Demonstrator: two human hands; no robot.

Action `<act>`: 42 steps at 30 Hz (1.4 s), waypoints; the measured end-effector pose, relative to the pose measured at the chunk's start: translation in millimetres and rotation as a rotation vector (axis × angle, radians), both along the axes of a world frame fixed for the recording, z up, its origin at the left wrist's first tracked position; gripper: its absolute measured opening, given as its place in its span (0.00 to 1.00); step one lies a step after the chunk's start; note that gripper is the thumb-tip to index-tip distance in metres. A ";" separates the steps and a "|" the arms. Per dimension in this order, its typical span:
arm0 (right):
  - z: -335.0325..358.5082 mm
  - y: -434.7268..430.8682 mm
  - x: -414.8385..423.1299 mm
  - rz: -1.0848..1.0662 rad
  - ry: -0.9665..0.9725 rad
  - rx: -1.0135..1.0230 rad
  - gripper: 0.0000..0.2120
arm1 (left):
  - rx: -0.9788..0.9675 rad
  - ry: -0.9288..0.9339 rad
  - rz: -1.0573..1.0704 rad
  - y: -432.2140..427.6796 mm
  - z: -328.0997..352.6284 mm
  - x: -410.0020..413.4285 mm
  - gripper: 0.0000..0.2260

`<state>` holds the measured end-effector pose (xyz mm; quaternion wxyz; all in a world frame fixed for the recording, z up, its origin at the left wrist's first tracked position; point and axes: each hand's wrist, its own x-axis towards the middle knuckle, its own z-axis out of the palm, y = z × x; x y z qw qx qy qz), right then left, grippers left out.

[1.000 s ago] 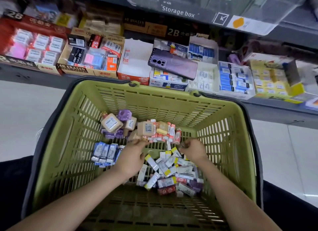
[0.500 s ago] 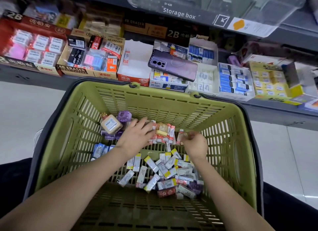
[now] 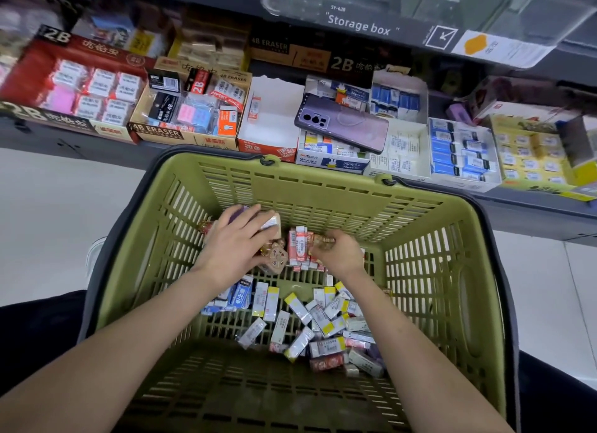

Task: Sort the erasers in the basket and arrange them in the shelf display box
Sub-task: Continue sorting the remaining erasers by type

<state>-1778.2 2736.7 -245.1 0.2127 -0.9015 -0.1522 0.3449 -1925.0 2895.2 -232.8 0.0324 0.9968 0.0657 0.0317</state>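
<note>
Setting: shop shelf (image 3: 64, 138) at 12 o'clock, crowded with eraser boxes; our green basket (image 3: 290, 174) sits just below it.
Erasers: loose pile (image 3: 323, 313) on the basket floor at 5 o'clock; blue-sleeved ones (image 3: 240, 295) at 7 o'clock; red-and-white row (image 3: 300, 248) stands between our hands.
Left hand (image 3: 235, 248): fingers curled round a beige eraser (image 3: 273, 221) near the far wall.
Right hand (image 3: 342, 255): pinches a small brown eraser (image 3: 323, 240), at 3 o'clock of the row.
Display box (image 3: 274, 122): white, at 12 o'clock beyond the rim.
Phone (image 3: 342, 122): lies across boxes at 1 o'clock.

Head-worn view (wide-angle), facing steeply down, close over basket (image 3: 323, 187); shelf (image 3: 533, 206) beyond
</note>
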 end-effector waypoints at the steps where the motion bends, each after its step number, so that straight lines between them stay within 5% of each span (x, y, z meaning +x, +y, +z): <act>1: -0.8 0.2 -2.1 0.017 -0.037 -0.021 0.26 | -0.015 -0.010 0.011 3.5 0.0 -3.9 0.27; 10: 0.1 -5.1 -7.7 -0.152 -0.062 0.086 0.20 | -0.060 0.007 0.115 12.2 3.0 -9.8 0.26; 16: 1.9 -8.1 -7.1 0.071 -0.022 0.016 0.31 | -0.123 -0.077 0.265 8.5 11.7 -24.9 0.24; 24: 2.2 -6.5 -12.0 0.097 -0.135 0.000 0.27 | -0.220 -0.141 0.401 -5.1 18.4 -41.1 0.17; 29: 1.5 -12.0 -15.2 -0.036 -0.122 0.116 0.26 | -0.211 0.003 0.441 4.0 9.4 -40.5 0.21; 34: 16.4 -6.2 -15.7 -0.164 -0.122 0.322 0.27 | -0.338 -0.087 0.525 8.2 13.9 -27.5 0.20; 42: 29.8 66.7 -56.5 0.086 -0.101 0.412 0.26 | -0.476 -0.077 0.549 11.2 15.5 -18.8 0.22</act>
